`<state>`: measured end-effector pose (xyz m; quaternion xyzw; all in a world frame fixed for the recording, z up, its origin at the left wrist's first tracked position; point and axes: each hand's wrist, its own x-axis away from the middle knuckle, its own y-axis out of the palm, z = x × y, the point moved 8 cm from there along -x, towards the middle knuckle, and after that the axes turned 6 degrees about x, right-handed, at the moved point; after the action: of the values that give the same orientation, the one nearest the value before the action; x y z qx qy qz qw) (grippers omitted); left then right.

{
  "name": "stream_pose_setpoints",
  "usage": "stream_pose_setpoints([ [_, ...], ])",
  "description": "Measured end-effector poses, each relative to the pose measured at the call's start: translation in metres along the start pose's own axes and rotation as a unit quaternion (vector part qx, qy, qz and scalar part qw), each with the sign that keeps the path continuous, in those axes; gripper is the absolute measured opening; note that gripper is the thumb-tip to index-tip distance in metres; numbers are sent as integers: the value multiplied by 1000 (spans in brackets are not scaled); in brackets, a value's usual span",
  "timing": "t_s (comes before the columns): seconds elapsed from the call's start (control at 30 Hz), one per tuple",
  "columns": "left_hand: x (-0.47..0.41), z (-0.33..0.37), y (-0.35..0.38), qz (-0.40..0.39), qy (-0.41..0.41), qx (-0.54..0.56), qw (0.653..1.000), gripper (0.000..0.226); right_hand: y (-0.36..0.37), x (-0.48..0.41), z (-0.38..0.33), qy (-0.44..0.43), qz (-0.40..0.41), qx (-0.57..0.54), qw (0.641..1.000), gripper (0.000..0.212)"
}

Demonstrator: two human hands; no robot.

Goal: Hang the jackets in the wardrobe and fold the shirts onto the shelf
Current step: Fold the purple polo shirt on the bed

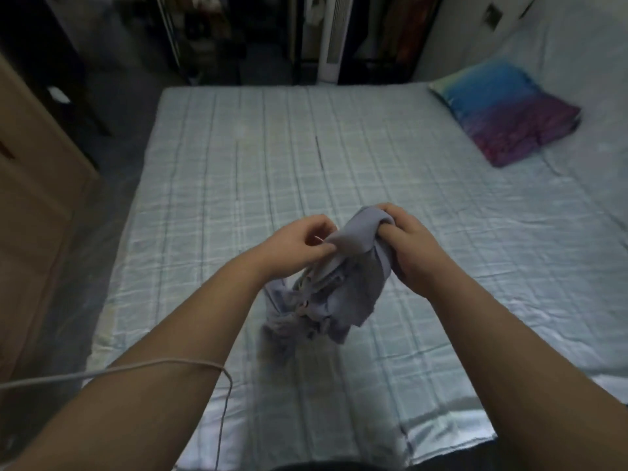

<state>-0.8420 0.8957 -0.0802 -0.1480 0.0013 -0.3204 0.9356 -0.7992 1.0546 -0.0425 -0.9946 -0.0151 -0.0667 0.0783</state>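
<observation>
A crumpled pale lilac-grey shirt (343, 283) hangs bunched between both hands above the bed. My left hand (299, 243) pinches a fold of its cloth at the upper left. My right hand (407, 246) grips the top of the bundle, fingers curled into the fabric. The lower part of the shirt dangles down, and its tail touches the sheet. The wardrobe (217, 35) stands dark beyond the bed's far edge.
The bed (238, 158) wears a pale blue checked sheet. A blue-and-purple pillow (509, 113) lies at the far right. A wooden door (37, 215) is at the left. A thin white cable (136, 368) drapes over my left forearm.
</observation>
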Motion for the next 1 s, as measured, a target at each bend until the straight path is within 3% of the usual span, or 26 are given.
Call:
stream_pose_setpoints([
  [0.23,28,108,-14,171,81,-15,982,30,-50,19,-51,-22,-30,-68,997,20],
  [0.33,32,139,15,146,70,49,986,29,-67,34,-57,3,-69,-89,994,28],
  [0.43,27,163,62,57,31,132,989,22,-98,53,-77,1,-104,-57,993,26],
  [0.53,12,179,107,33,-4,180,983,50,-132,65,-97,-3,-130,-42,991,25],
  [0.67,-8,219,136,151,13,259,954,37,-170,74,-92,31,-181,-183,966,49],
  [0.8,-23,250,150,199,32,370,907,47,-199,92,-49,39,-165,-374,912,45],
  [0.87,-28,264,157,209,40,383,899,45,-204,106,-23,14,-152,-318,936,48],
  [0.93,-32,278,166,203,57,387,898,38,-209,118,-9,-45,-118,-168,978,57],
  [1.0,-33,286,172,203,66,385,898,36,-211,129,-3,-95,-90,-32,991,49],
])
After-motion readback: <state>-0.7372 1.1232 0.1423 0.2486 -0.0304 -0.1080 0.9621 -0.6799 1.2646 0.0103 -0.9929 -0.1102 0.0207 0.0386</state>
